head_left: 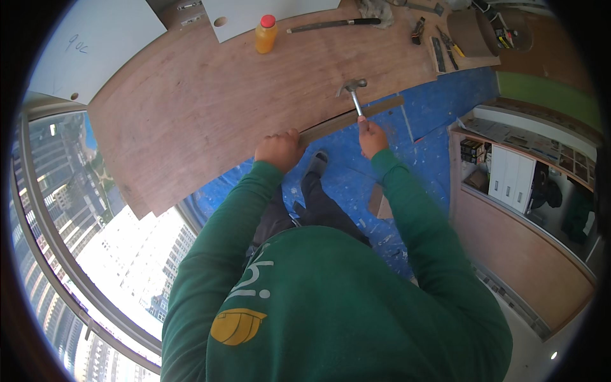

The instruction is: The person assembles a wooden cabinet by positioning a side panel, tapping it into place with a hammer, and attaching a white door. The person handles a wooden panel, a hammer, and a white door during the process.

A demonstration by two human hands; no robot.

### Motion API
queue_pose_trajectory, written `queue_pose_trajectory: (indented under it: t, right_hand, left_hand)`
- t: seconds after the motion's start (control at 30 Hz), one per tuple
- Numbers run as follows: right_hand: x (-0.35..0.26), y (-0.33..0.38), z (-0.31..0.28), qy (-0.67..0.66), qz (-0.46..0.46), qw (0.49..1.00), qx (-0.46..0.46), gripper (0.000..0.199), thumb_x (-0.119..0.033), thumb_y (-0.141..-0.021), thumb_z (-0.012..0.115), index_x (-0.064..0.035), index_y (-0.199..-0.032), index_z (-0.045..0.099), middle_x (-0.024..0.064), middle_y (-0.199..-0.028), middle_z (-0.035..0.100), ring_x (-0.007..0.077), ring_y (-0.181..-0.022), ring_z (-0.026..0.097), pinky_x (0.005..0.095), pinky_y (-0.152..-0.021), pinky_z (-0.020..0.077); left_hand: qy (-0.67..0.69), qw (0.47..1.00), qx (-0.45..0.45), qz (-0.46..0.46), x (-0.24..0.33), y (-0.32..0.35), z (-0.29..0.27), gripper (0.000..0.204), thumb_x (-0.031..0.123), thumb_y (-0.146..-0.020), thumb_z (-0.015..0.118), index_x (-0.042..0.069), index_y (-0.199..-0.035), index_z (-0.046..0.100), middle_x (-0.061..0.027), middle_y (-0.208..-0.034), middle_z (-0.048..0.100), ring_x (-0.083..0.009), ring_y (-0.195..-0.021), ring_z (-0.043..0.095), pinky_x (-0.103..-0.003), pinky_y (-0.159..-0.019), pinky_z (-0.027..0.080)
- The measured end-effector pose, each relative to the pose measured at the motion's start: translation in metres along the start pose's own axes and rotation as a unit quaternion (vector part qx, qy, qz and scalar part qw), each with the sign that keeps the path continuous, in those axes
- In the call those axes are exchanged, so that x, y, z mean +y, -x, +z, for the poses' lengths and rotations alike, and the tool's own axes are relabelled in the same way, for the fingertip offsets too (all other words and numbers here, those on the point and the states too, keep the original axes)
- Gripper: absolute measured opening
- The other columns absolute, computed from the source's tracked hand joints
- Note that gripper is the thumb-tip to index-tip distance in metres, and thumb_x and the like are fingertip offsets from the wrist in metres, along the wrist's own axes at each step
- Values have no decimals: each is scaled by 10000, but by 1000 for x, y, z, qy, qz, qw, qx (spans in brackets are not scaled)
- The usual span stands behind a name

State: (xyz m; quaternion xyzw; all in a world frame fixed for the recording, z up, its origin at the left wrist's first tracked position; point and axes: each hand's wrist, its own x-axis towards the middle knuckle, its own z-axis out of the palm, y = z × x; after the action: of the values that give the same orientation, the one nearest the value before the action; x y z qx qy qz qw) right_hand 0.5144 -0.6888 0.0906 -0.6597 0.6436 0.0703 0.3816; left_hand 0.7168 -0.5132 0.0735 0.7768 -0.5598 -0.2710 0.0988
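Note:
My right hand (373,137) is closed round the handle of a claw hammer (355,99), whose head is raised and points away from me. A long narrow wooden strip (337,125) runs along the near edge of a large plywood sheet (210,108). At the strip's left end, my left hand (280,151) is closed on it, fingers curled over the top. The hammer's shaft crosses the strip in view; whether they touch I cannot tell.
A bottle of orange liquid (265,38) and a handsaw-like long tool (331,25) lie across the sheet's far side. Pliers (450,43) are at far right. Blue sheeting (439,121) covers the floor. Windows (70,254) stand left, a wood-framed opening (509,178) right.

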Motion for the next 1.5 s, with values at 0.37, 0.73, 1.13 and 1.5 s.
queue_pose_trajectory:
  t: [0.37, 0.73, 1.13, 1.5]
  right_hand:
    - [-28, 3, -25, -43, 72, 996, 4, 603, -549, -1056, 425, 1, -987, 663, 265, -862, 686, 536, -875, 611, 549, -773, 500]
    - [24, -13, 10, 3, -62, 996, 58, 620, -553, -1062, 410, 2, -946, 661, 255, -871, 701, 505, -888, 637, 544, -780, 496]
    - [6, 44, 75, -1, -159, 985, 61, 579, -501, -1080, 400, -3, -914, 646, 285, -871, 673, 533, -869, 608, 558, -771, 491]
    - [17, 2, 8, -190, 34, 981, 38, 580, -530, -1067, 431, -7, -930, 642, 240, -837, 694, 483, -807, 631, 522, -741, 502]
  left_hand:
    - [-6, 1000, -9, -14, 3, 1, -5, 396, 454, -954, 643, 61, -988, 615, -153, -856, 734, -346, -818, 733, -456, -756, 578]
    - [-15, 1000, -6, -13, 1, 0, 1, 458, 513, -962, 627, 56, -968, 596, -182, -835, 734, -362, -765, 727, -467, -726, 573]
    - [-15, 1000, -18, -21, 0, -2, 1, 461, 509, -959, 629, 49, -973, 605, -188, -836, 734, -378, -771, 728, -491, -714, 576]
    - [-25, 999, -28, -7, 2, -6, -3, 429, 479, -967, 625, 51, -996, 607, -169, -861, 736, -361, -813, 730, -463, -740, 574]
